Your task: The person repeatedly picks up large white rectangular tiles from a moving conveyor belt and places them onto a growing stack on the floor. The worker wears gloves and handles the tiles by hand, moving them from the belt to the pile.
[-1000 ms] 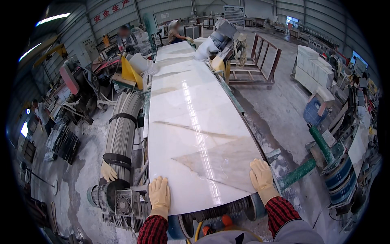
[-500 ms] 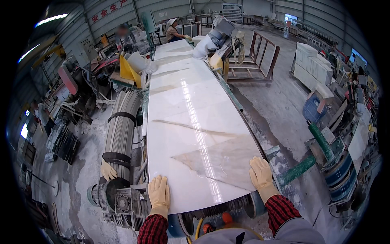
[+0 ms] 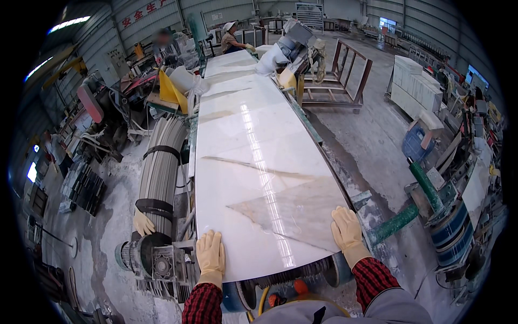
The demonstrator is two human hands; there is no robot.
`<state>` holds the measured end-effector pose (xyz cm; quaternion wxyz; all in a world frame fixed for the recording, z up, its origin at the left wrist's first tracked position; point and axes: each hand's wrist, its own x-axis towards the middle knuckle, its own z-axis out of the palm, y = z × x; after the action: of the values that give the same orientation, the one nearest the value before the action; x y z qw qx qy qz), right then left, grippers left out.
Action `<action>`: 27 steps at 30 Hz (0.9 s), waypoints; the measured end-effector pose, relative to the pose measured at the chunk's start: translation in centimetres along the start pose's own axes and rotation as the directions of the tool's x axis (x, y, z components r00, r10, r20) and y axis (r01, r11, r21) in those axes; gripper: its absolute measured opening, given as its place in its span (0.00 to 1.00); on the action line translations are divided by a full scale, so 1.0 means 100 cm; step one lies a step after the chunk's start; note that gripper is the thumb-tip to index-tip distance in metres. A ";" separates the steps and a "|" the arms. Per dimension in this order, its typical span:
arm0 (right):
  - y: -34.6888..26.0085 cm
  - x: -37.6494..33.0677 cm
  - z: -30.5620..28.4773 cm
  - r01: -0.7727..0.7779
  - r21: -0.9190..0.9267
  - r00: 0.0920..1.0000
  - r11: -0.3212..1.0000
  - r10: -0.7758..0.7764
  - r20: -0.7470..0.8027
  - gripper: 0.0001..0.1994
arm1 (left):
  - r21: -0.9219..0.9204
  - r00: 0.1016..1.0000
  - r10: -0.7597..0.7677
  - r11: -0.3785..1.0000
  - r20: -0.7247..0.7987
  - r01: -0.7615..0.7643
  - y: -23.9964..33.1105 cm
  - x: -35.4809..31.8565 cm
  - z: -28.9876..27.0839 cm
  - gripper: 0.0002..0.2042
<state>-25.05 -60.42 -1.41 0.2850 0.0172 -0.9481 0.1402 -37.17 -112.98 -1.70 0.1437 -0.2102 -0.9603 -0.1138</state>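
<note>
A long, glossy white stone slab (image 3: pixel 264 156) with grey-brown veins stretches away from me on a belt conveyor. My left hand (image 3: pixel 211 255), in a cream glove, lies flat on its near left corner, fingers pointing forward. On the near right corner rests my right hand (image 3: pixel 347 231), gloved alike, with its fingers stretched over the edge zone. Neither hand grips anything. Below the slab's near end, the blue conveyor roller (image 3: pixel 235 297) shows in part. A loose cream glove (image 3: pixel 144 223) lies left of my left hand, by the motor (image 3: pixel 161 263).
A bundle of long grey strips (image 3: pixel 160 167) stands along the left side. Green pipe (image 3: pixel 396 222) juts out at right. Farther off are a machine head (image 3: pixel 294 40), a brown metal rack (image 3: pixel 334 81), white blocks (image 3: pixel 413 86) and a person in a hat (image 3: pixel 231 40) beside the conveyor.
Both my hands stay flat on the slab's corners, shifted very slightly forward. The person at the far end has raised their upper body a little.
</note>
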 end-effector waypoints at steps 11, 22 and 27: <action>-0.005 0.002 -0.008 0.040 0.013 0.999 0.999 -0.040 -0.032 0.15 | 0.018 1.000 0.020 1.000 -0.005 -0.020 0.000 -0.004 -0.002 0.22; -0.007 -0.002 -0.010 0.030 0.021 0.999 0.999 -0.029 -0.024 0.15 | 0.031 0.999 0.023 0.999 -0.029 -0.022 0.001 -0.010 0.000 0.22; -0.007 -0.004 -0.010 0.014 0.013 1.000 1.000 -0.014 -0.009 0.15 | 0.030 1.000 0.015 0.999 -0.013 -0.014 0.002 -0.011 -0.002 0.23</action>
<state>-24.06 -60.85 -0.65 0.2903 0.0249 -0.9456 0.1445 -36.08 -113.26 -1.87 0.1541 -0.2141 -0.9594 -0.0997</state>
